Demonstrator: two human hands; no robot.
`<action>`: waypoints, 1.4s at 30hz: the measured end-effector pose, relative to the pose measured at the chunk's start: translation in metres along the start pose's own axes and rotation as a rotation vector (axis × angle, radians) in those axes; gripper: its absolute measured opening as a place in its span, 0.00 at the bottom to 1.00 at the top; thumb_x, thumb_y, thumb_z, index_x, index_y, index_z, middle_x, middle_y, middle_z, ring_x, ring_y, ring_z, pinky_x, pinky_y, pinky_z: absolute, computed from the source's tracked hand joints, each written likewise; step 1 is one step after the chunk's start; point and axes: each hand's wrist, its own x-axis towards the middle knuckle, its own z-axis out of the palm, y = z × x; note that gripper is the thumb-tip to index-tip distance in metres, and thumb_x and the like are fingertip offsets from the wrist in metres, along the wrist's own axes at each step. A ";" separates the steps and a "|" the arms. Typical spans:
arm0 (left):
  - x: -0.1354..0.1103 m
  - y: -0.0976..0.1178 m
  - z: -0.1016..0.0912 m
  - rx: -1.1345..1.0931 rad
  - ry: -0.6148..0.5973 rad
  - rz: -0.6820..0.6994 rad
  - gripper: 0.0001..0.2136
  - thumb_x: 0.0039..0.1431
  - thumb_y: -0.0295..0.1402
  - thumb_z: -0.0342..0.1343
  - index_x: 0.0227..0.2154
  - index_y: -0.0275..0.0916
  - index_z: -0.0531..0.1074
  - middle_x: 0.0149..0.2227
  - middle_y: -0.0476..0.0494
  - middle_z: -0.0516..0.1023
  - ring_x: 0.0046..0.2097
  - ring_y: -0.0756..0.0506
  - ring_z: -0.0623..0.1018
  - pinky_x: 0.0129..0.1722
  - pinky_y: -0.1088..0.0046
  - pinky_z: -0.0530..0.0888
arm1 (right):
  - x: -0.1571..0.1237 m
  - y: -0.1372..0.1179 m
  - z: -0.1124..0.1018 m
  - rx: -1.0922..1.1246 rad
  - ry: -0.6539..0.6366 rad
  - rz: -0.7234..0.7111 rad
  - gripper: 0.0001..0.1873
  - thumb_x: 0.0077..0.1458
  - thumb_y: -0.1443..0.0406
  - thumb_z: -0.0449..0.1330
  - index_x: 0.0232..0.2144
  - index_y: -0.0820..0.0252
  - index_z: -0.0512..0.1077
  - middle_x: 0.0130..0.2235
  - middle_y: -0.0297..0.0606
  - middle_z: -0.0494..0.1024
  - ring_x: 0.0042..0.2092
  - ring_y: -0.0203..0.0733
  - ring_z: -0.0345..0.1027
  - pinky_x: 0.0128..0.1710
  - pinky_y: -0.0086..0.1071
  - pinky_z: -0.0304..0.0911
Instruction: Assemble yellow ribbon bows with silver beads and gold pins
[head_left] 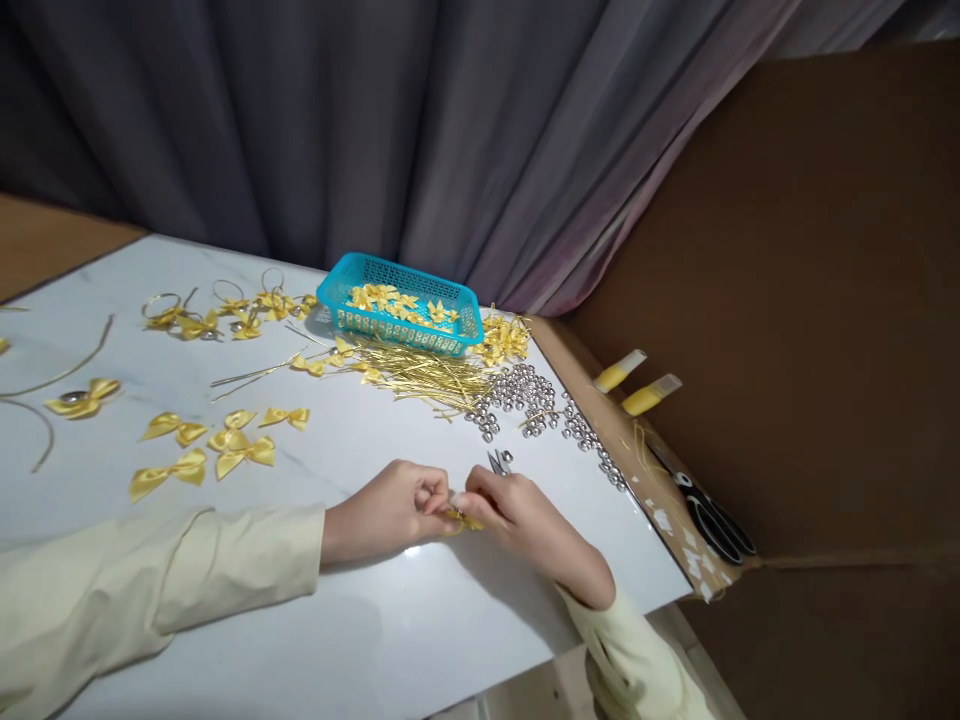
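My left hand (390, 510) and my right hand (517, 515) meet low on the white table (390, 620), fingers pinched together on a small yellow ribbon bow (463, 520) between them. Both hands are closed on it. A small pair of metal snips (499, 461) lies just behind my right hand. Several finished yellow bows (217, 445) lie to the left of my hands.
A turquoise basket (401, 300) with yellow bows stands at the back. Beside it lie gold wire strips (427, 375) and a pile of silver bells (525, 395). Rings with bows (217, 315) lie at back left. Black scissors (709, 515) and two glue sticks (637, 385) rest on brown cardboard at right.
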 end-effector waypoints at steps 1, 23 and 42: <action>0.000 -0.001 0.000 0.015 -0.009 0.009 0.16 0.46 0.31 0.57 0.17 0.39 0.53 0.17 0.59 0.52 0.22 0.54 0.55 0.22 0.77 0.52 | 0.004 0.001 -0.001 0.010 -0.063 -0.020 0.20 0.62 0.54 0.47 0.23 0.59 0.62 0.19 0.28 0.61 0.21 0.31 0.52 0.21 0.25 0.46; -0.002 0.002 0.002 -0.083 -0.081 -0.038 0.19 0.46 0.33 0.59 0.16 0.40 0.50 0.17 0.58 0.56 0.22 0.54 0.56 0.23 0.77 0.54 | 0.001 0.009 0.002 0.430 0.084 0.067 0.24 0.60 0.51 0.48 0.17 0.59 0.57 0.17 0.26 0.56 0.21 0.31 0.47 0.23 0.27 0.47; -0.002 0.002 0.001 -0.012 -0.070 -0.047 0.20 0.46 0.35 0.61 0.16 0.40 0.51 0.17 0.58 0.53 0.21 0.54 0.52 0.21 0.77 0.50 | -0.005 0.017 -0.007 0.460 0.293 0.163 0.23 0.59 0.54 0.52 0.16 0.58 0.55 0.16 0.26 0.56 0.19 0.30 0.47 0.20 0.27 0.46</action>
